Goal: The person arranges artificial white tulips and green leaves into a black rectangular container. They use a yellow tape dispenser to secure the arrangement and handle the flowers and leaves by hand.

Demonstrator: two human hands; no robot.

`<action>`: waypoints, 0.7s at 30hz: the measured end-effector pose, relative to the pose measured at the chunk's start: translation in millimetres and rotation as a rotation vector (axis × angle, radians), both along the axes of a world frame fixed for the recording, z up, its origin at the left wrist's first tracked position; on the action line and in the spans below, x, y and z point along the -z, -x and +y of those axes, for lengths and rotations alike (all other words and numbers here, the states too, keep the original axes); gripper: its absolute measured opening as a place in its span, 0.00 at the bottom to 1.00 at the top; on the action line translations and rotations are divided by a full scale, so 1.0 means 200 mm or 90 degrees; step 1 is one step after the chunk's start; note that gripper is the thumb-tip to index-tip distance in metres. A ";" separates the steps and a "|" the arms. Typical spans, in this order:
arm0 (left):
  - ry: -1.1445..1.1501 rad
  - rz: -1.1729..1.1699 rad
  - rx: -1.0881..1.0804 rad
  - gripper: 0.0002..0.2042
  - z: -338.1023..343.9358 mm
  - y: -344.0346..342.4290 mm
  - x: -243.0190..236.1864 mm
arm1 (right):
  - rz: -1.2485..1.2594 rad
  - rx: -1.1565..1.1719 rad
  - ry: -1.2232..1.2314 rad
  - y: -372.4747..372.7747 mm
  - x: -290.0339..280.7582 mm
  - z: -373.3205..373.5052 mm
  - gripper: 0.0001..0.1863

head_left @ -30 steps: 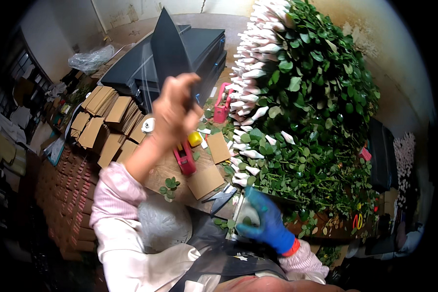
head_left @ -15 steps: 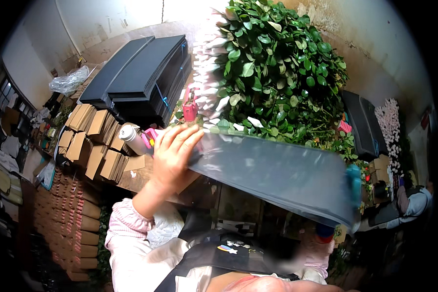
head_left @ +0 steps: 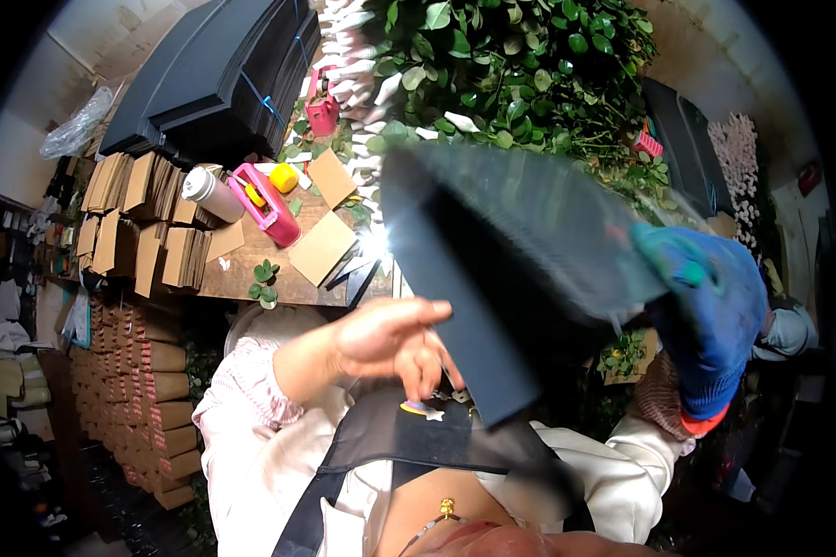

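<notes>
panel, dark and blurred before the apron, should handle light and bendy, best taken by its edges, where the gloved right hand seems clamped and the bare left hand rests parted.

Head view, left of a pair: camera is riding on the wearer's head, is looking steeply down and outward; dark apron is showing close at bottom centre, left hand and gloved right hand are sitting mid-height, nearby; wooden table is lying beyond; fisheye is bending edges toward a black rim
</notes>
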State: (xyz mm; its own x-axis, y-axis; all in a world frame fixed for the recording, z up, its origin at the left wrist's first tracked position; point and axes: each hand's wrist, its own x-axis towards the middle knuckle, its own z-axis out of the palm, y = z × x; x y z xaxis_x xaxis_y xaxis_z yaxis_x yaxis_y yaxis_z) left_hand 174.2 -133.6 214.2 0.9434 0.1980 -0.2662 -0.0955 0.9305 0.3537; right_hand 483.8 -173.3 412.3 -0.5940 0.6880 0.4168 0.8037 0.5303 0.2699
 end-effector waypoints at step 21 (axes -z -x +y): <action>-1.499 0.548 0.089 0.47 0.45 -0.06 1.20 | 0.111 -0.067 0.188 0.40 1.13 0.74 0.24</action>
State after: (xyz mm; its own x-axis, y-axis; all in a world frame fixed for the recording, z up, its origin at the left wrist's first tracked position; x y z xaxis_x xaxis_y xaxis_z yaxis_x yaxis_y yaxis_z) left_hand 185.3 -43.6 -25.4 0.8305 0.5558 0.0365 0.5347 -0.8140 0.2269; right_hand 403.5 -24.6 185.6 -0.6061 0.7323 0.3104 0.7606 0.6478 -0.0430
